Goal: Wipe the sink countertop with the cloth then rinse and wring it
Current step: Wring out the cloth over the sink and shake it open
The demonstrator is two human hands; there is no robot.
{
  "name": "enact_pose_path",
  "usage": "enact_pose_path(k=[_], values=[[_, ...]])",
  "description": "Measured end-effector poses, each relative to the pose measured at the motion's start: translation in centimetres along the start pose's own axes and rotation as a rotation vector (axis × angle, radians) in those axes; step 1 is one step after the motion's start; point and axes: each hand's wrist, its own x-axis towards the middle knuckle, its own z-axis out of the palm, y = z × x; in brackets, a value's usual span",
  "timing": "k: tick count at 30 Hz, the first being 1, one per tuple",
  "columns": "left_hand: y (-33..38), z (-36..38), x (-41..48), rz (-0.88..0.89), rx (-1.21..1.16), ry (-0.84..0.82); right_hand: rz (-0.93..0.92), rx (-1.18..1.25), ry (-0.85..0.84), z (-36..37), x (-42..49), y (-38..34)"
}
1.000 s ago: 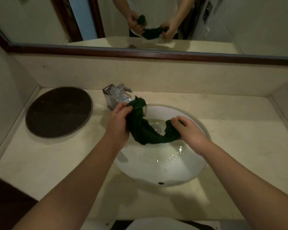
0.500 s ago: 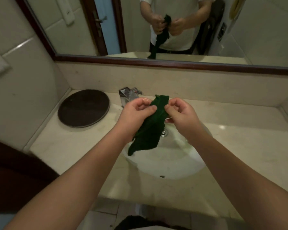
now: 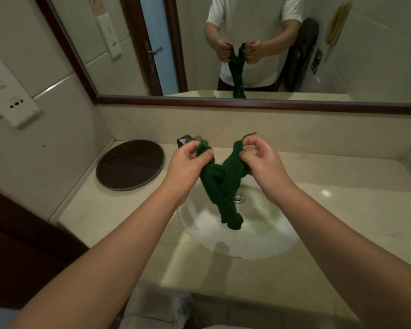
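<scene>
A dark green cloth (image 3: 223, 186) hangs twisted above the white sink basin (image 3: 266, 236), its lower end dangling over the bowl near the drain (image 3: 239, 197). My left hand (image 3: 188, 166) pinches one upper corner and my right hand (image 3: 259, 160) pinches the other, so the cloth forms a V between them. Both hands look wet. The cream countertop (image 3: 330, 210) surrounds the basin. The chrome faucet (image 3: 188, 141) is mostly hidden behind my left hand.
A round dark brown tray (image 3: 129, 165) lies on the counter's left end. A mirror (image 3: 247, 43) with a dark wooden frame runs along the back wall. Tiled walls close in both sides, with a white socket panel (image 3: 12, 100) at left.
The cloth was lifted out of the basin and untwisted. My hands rose and now have spread apart, each holding an upper corner. The camera tilted up and back.
</scene>
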Motion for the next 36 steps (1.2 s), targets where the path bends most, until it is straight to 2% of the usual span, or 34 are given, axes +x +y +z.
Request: enact_pose_path(k=[11,20,27,36], values=[[0.0,0.0,0.9,0.048,0.063,-0.139,-0.161,-0.289,-0.083,1.1,0.9,-1.1],[-0.4,0.8,1.2,-0.109,-0.090,-0.170,-0.168,-0.374,-0.036,1.3,1.3,-1.6],[-0.9,0.7,0.4,-0.155,-0.146,-0.195,-0.147,-0.560,-0.114,0.8,1.0,-1.5],[-1.4,1.6,-1.4,-0.178,-0.156,-0.167,-0.193,-0.423,-0.039,0.4,-0.6,-1.5]])
